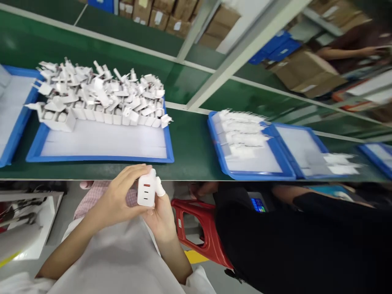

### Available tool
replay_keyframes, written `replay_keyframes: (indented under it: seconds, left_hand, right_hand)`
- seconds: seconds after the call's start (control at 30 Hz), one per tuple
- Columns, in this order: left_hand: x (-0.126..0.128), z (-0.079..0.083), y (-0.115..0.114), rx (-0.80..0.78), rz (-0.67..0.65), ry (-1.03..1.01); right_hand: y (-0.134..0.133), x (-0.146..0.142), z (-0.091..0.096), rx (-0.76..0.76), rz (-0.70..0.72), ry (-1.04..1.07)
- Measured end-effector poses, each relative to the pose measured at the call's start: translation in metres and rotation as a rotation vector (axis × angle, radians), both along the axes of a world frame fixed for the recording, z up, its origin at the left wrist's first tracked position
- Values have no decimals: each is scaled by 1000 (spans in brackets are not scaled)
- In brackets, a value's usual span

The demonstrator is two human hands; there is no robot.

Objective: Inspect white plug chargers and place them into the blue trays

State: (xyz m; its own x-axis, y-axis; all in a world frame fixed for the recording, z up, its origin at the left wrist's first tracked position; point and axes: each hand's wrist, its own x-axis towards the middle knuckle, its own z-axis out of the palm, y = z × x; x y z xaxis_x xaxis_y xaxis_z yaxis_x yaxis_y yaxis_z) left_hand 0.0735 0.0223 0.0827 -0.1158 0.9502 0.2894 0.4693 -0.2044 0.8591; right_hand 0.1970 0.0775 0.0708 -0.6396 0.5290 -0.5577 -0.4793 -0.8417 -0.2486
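Observation:
A white charger block (146, 189) with small ports on its face sits between both my hands, just below the near edge of the green conveyor belt (190, 143). My left hand (118, 200) curls over it from the left, fingers on its top. My right hand (161, 214) supports it from below and the right, a white cot on one fingertip. Straight ahead on the belt lies a blue tray (101, 157) with a white liner, its far half heaped with several white chargers (101, 94).
Another blue tray (12, 122) lies at the far left. More blue trays with white parts (245, 139) lie to the right, blurred. A person in black (290, 237) sits at my right beside a red stool (199, 228). Cardboard boxes (165, 16) stand behind the belt.

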Motion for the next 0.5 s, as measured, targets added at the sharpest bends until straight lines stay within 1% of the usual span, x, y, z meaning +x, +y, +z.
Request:
replay_keyframes:
  seconds: [0.03, 0.07, 0.1, 0.13, 0.17, 0.2, 0.23, 0.27, 0.3, 0.33, 0.4, 0.43, 0.5]
  left_hand:
    - [-1, -3, -2, -41, 10, 18]
    - [-3, -6, -3, -77, 24, 35]
    - [-7, -11, -4, -102, 42, 45]
    - [-12, -17, -5, -116, 58, 48]
    - [-17, -23, -6, -124, 78, 44]
    - [-22, -30, -6, -134, 108, 38]
    - [-27, -37, -6, -153, 142, 32]
    - [-31, -43, -6, -179, 183, 30]
    - [-34, -48, -6, -207, 222, 29]
    - [-36, -52, -6, -226, 253, 28]
    - [-37, -59, -4, -252, 306, 27]
    - [-37, -62, -3, -263, 317, 27]
    - [-37, -67, -1, -293, 321, 28]
  right_hand:
    - [11, 7, -2, 87, -62, -44]
    - [27, 19, -3, 211, -169, -113]
    - [47, 34, -3, 366, -313, -209]
    - [71, 54, -2, 537, -491, -326]
    - [98, 78, 0, 711, -662, -469]
    - [126, 104, 3, 862, -795, -647]
    - [155, 133, 6, 955, -925, -850]
    - [183, 161, 9, 998, -1040, -1080]
    - [209, 187, 10, 1019, -1050, -1331]
    - [232, 211, 11, 1013, -986, -1582]
    - [271, 247, 8, 985, -921, -1721]
    - [286, 260, 4, 977, -866, -1761]
    - [308, 275, -5, 975, -753, -1798]
